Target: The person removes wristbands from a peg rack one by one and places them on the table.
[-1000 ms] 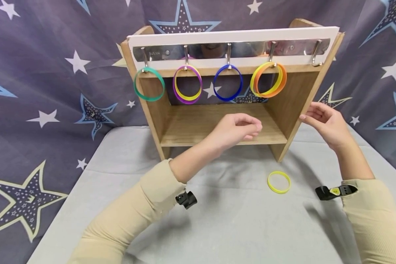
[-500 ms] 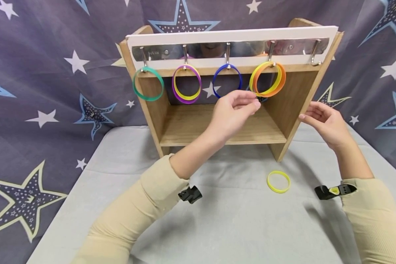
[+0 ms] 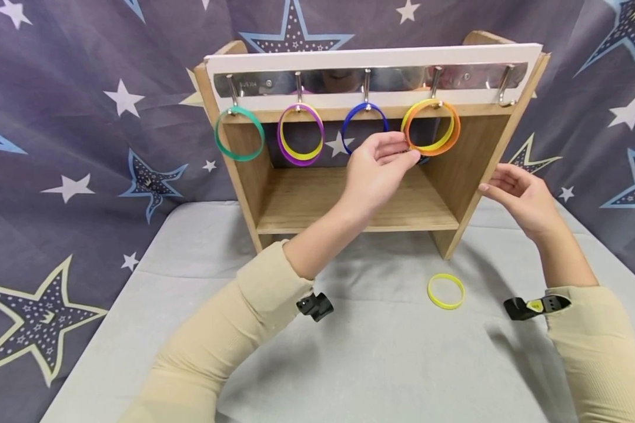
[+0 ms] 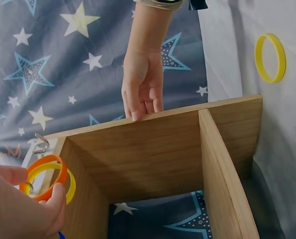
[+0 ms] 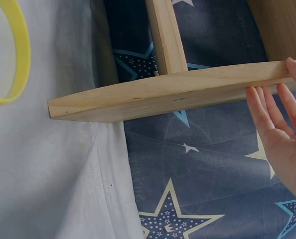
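Observation:
My left hand [image 3: 376, 170] reaches up to the fourth hook and pinches the lower left of an orange wristband [image 3: 457, 128]. A yellow wristband [image 3: 415, 107] hangs on that same hook, beside the orange one. In the left wrist view, the thumb and fingers sit at the edge of the orange band [image 4: 64, 172]. My right hand [image 3: 531, 202] grips the right side panel of the wooden shelf [image 3: 307, 200], thumb on the front and fingers behind; the right wrist view shows those fingertips against the panel [image 5: 178, 89].
Hooks on the metal rail [image 3: 333, 82] hold a green band [image 3: 261, 138], a purple band [image 3: 279, 138] with a yellow one, and a blue band [image 3: 344, 132]. The far right hook [image 3: 504, 94] bears nothing. Another yellow band [image 3: 430, 292] lies on the grey cloth.
My left hand has risen from in front of the shelf board to the bands on the fourth hook and taken hold of the orange one. The right hand has stayed in place.

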Demonstrator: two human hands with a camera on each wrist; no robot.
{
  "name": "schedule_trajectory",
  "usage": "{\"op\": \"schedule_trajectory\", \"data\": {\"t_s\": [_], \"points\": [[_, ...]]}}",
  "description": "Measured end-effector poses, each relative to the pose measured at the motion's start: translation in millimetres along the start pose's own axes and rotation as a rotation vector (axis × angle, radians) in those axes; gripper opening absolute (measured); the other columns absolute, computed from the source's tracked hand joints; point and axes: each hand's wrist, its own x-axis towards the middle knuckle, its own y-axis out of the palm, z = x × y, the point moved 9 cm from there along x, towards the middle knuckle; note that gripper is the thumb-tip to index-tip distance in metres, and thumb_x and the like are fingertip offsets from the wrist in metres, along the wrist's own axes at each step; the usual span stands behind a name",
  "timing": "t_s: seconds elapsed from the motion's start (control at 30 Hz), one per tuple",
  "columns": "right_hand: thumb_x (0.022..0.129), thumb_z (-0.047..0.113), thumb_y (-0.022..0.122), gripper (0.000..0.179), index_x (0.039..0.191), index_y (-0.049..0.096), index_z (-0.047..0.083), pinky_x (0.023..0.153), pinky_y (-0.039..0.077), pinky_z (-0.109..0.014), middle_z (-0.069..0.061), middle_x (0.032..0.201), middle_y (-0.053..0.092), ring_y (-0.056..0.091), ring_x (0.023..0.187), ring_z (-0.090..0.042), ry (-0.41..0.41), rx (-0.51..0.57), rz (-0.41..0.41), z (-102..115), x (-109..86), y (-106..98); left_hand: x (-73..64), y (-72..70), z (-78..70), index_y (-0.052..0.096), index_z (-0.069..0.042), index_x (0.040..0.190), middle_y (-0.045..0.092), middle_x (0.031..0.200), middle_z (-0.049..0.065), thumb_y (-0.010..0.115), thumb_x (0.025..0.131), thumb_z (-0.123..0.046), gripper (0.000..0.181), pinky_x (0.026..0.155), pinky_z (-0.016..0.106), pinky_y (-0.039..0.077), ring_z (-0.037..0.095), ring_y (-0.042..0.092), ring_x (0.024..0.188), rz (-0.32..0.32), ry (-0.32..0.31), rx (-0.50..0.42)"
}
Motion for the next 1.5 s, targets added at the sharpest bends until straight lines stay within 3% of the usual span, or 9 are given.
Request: {"op": "schedule_trajectory", "data": {"t_s": [0.2, 0.43, 0.6, 0.8, 0.93, 1.1, 1.23, 1.5], "points": [[0.083, -0.014, 0.063, 0.037, 0.105, 0.065, 0.017, 0.070, 0.054, -0.004, 0.011, 0.090, 0.068, 0.063, 0.081, 0.001, -0.011, 0.008, 0.002, -0.1, 0.4, 0.2, 1.5, 4.8, 0.9, 0.058, 0.003, 0.117, 0.069, 0.111, 0.021, 0.068, 0.086, -0.003, 0.033, 0.077, 0.015, 0.058, 0.028, 0.067, 0.103, -0.023, 0.010, -0.012], [0.083, -0.012, 0.064, 0.036, 0.105, 0.065, 0.017, 0.070, 0.054, -0.005, 0.012, 0.090, 0.068, 0.063, 0.081, 0.002, -0.018, -0.024, -0.008, 2.2, -0.7, 0.0, 1.8, 8.4, -3.5, 0.063, 0.001, 0.109, 0.071, 0.106, 0.017, 0.070, 0.087, -0.012, 0.026, 0.071, 0.006, 0.052, 0.018, 0.068, 0.091, -0.040, 0.062, 0.065], [0.083, -0.010, 0.066, 0.035, 0.105, 0.066, 0.018, 0.070, 0.054, -0.005, 0.013, 0.089, 0.067, 0.063, 0.080, 0.002, -0.018, -0.060, -0.025, 3.0, -1.6, -0.6, 2.2, 6.9, -6.9, 0.064, 0.002, 0.103, 0.070, 0.101, 0.017, 0.071, 0.087, -0.013, 0.023, 0.069, 0.005, 0.051, 0.011, 0.064, 0.083, -0.083, 0.100, 0.064], [0.084, -0.008, 0.066, 0.035, 0.106, 0.065, 0.019, 0.070, 0.054, -0.005, 0.014, 0.089, 0.067, 0.063, 0.081, 0.003, -0.009, -0.085, -0.033, 3.3, -1.1, -0.1, 1.5, 2.8, -11.4, 0.065, 0.002, 0.100, 0.071, 0.098, 0.018, 0.071, 0.087, -0.013, 0.021, 0.066, 0.006, 0.050, 0.016, 0.066, 0.083, -0.119, 0.134, 0.068], [0.084, -0.009, 0.065, 0.035, 0.105, 0.065, 0.018, 0.070, 0.054, -0.005, 0.013, 0.090, 0.067, 0.063, 0.081, 0.002, -0.010, -0.060, -0.019, 3.2, -1.9, 0.3, 1.6, 3.1, -14.1, 0.064, 0.003, 0.103, 0.071, 0.099, 0.020, 0.069, 0.088, -0.010, 0.021, 0.066, 0.009, 0.055, 0.019, 0.068, 0.081, -0.107, 0.152, 0.009], [0.084, -0.010, 0.065, 0.035, 0.105, 0.065, 0.018, 0.070, 0.054, -0.005, 0.013, 0.090, 0.068, 0.063, 0.081, 0.002, -0.005, -0.050, -0.021, 2.1, -1.7, -0.7, 2.9, 7.9, -16.5, 0.061, 0.009, 0.107, 0.068, 0.102, 0.028, 0.066, 0.088, -0.001, 0.022, 0.072, 0.021, 0.063, 0.029, 0.070, 0.084, -0.067, 0.175, -0.134], [0.083, -0.012, 0.064, 0.036, 0.105, 0.065, 0.017, 0.071, 0.054, -0.005, 0.012, 0.090, 0.068, 0.064, 0.081, 0.002, -0.006, -0.008, -0.008, 1.3, -0.8, 0.2, 3.5, 10.9, -14.9, 0.061, 0.012, 0.108, 0.068, 0.105, 0.029, 0.065, 0.088, 0.002, 0.023, 0.075, 0.025, 0.063, 0.032, 0.070, 0.086, -0.042, 0.159, -0.208], [0.083, -0.013, 0.064, 0.037, 0.104, 0.065, 0.017, 0.071, 0.054, -0.005, 0.011, 0.090, 0.068, 0.064, 0.080, 0.001, -0.002, 0.013, 0.000, -0.9, -0.6, 0.7, 2.2, 12.5, -6.7, 0.062, 0.014, 0.109, 0.066, 0.113, 0.030, 0.065, 0.087, 0.004, 0.024, 0.082, 0.030, 0.063, 0.010, 0.066, 0.075, -0.002, 0.096, -0.333]]}}
